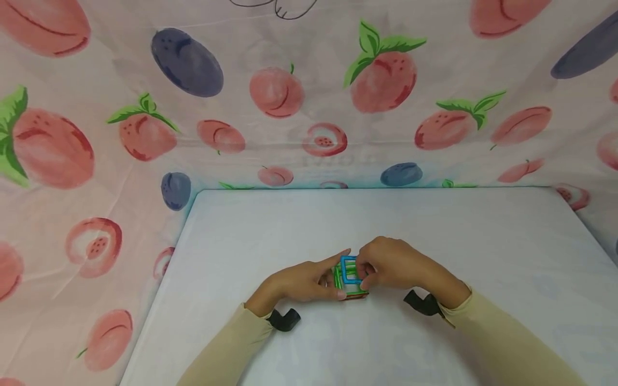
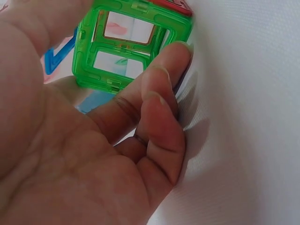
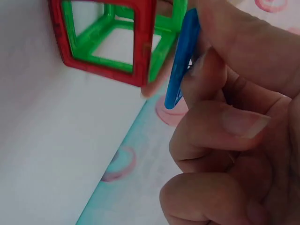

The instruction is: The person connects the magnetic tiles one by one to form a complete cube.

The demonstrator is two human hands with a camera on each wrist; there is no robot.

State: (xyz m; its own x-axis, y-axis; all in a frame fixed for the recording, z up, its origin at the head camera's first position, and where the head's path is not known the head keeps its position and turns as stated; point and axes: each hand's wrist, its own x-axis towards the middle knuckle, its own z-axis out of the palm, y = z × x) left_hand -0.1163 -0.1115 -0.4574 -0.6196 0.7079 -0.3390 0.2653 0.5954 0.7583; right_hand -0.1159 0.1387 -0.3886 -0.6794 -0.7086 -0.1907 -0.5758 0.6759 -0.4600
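A small cube of see-through magnetic tiles [image 1: 337,277] sits on the white table, green on most sides with one red tile [image 3: 101,75]. My left hand [image 1: 309,281] holds it from the left, thumb at the near side and index finger along the far side. In the left wrist view, a green face [image 2: 82,61] fronts the palm, and the other fingers curl beside the tabletop. My right hand [image 1: 393,262] pinches a blue square magnetic tile [image 1: 344,271] between thumb and fingers. The right wrist view has this blue tile [image 3: 180,63] edge-on, close beside the cube's green side.
The white tabletop [image 1: 270,225] spreads around both hands. A fruit-printed cloth [image 1: 299,48] hangs behind it and along the left and right sides. Black wrist straps [image 1: 284,320] stick out beneath both sleeves.
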